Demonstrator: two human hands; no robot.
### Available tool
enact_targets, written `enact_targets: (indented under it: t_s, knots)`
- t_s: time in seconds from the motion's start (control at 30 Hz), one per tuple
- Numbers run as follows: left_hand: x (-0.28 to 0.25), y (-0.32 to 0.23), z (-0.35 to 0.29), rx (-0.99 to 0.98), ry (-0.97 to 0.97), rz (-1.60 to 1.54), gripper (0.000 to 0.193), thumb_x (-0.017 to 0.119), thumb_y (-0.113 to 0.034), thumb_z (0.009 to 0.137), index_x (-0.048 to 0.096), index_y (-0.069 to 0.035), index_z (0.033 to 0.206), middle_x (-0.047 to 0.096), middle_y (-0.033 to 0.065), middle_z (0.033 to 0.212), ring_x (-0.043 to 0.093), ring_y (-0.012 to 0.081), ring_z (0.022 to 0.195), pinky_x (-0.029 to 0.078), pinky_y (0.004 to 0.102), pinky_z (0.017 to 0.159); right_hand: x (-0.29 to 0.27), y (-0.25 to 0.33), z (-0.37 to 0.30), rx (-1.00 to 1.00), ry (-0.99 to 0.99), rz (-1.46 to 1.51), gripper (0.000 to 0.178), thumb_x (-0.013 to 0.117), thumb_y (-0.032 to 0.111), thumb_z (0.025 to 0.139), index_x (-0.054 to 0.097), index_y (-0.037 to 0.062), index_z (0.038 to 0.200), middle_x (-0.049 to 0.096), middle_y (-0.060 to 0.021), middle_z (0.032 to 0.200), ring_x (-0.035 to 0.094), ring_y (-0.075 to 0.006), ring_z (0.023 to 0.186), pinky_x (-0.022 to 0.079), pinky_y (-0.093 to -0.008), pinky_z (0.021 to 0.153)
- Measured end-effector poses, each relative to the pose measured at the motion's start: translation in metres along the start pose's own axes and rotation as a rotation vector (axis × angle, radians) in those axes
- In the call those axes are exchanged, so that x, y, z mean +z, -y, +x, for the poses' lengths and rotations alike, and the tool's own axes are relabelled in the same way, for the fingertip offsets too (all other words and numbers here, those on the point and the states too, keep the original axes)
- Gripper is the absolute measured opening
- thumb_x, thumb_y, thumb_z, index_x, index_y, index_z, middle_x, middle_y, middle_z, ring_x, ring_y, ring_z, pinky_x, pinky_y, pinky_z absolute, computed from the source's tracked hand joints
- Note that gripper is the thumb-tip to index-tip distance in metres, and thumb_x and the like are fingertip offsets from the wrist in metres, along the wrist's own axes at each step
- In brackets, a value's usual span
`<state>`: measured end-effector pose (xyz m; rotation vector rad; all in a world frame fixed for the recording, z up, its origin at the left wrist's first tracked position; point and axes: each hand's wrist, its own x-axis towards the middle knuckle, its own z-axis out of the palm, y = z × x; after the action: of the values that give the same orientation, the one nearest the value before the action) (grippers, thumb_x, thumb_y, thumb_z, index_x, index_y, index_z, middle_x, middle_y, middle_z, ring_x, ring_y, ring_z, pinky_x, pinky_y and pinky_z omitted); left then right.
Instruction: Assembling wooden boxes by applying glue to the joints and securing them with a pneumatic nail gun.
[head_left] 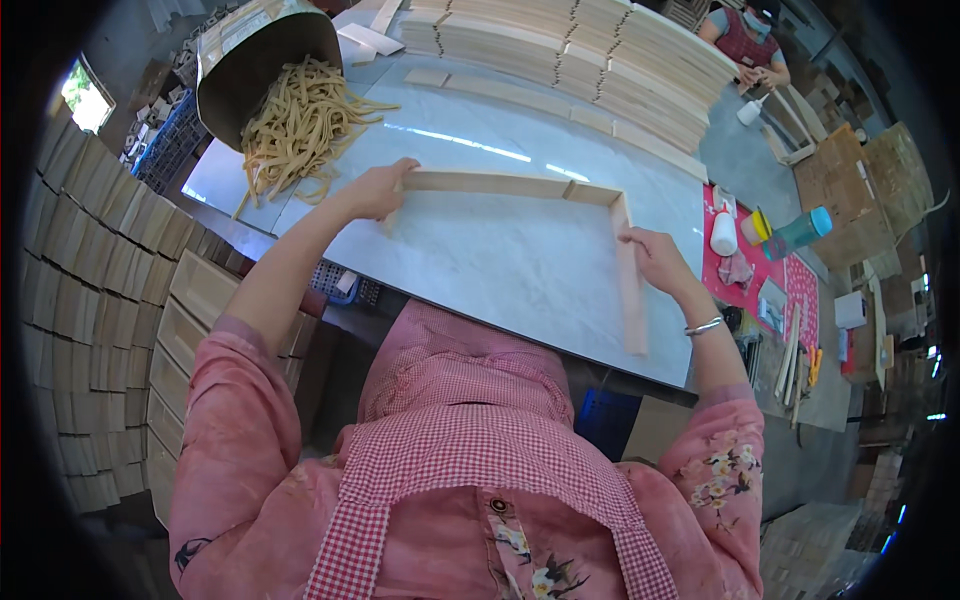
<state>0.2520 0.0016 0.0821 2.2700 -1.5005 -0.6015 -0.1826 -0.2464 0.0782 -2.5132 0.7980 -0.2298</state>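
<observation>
Between my hands is a pale wooden frame (500,183) standing on edge on the glossy table (480,250). It has a long far side and a side running toward me on the right; a short piece shows under my left hand. No near side shows. My left hand (380,190) is closed round the far left corner. On the right side piece, just below the far right corner, my right hand (655,258) grips with fingers and thumb. A bracelet (704,327) circles my right wrist.
Tan strips (305,125) spill from a tipped container (225,70) at the far left. Stacked wooden slats (560,50) line the table's back. On the right are a white bottle (723,232) and a teal tumbler (797,233). A co-worker (745,40) sits at the far right.
</observation>
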Motion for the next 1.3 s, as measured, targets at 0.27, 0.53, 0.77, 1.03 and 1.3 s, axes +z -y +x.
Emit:
enact_targets:
  t_s: [0.27,0.53,0.77,1.03,1.3]
  knots:
    - [0.019,0.044,0.018,0.112,-0.185,-0.122,0.044,0.061,-0.012,0.089,0.055,-0.004,0.131,0.067,0.0188,0.101,0.061,0.0273,0.061,0.053,0.0377,0.058,-0.015,0.058,0.012,-0.400,-0.004,-0.416,0.024,0.069,0.006,0.080,0.072,0.0042,0.104,0.068,-0.0172,0.088,0.064,-0.0349,0.079,0.052,-0.0408,0.077]
    - [0.022,0.001,0.002,-0.043,-0.032,-0.416,0.040,0.070,-0.024,0.093,0.056,-0.007,0.126,0.065,0.0141,0.099,0.059,0.0211,0.065,0.052,0.0347,0.060,0.064,0.120,0.064,-0.717,-0.153,-0.203,0.016,0.076,0.013,0.081,0.067,0.0046,0.092,0.064,-0.0111,0.081,0.060,-0.0284,0.070,0.050,-0.0373,0.069]
    - [0.024,-0.002,0.002,-0.034,-0.070,-0.503,0.041,0.074,-0.026,0.091,0.055,-0.007,0.122,0.066,0.0137,0.097,0.058,0.0214,0.064,0.052,0.0340,0.058,0.088,0.117,0.074,-0.501,-0.132,-0.154,0.014,0.075,0.015,0.086,0.065,0.0059,0.090,0.065,-0.0066,0.082,0.060,-0.0250,0.069,0.048,-0.0345,0.064]
    - [0.036,0.000,-0.012,-0.033,-0.094,-0.610,0.059,0.075,-0.022,0.089,0.048,-0.011,0.141,0.064,0.0153,0.112,0.059,0.0208,0.075,0.054,0.0321,0.067,0.094,0.121,0.075,-0.488,-0.171,-0.168,0.014,0.075,0.015,0.086,0.065,0.0062,0.090,0.065,-0.0063,0.081,0.060,-0.0244,0.069,0.048,-0.0345,0.063]
    - [0.044,0.015,-0.036,0.197,-0.025,-0.649,0.105,0.078,0.001,0.077,0.022,-0.018,0.163,0.046,0.0145,0.149,0.056,0.0196,0.086,0.053,0.0309,0.078,0.090,0.124,0.072,-0.390,-0.106,-0.196,0.017,0.076,0.013,0.084,0.065,0.0064,0.096,0.067,-0.0071,0.090,0.063,-0.0249,0.078,0.050,-0.0342,0.070]
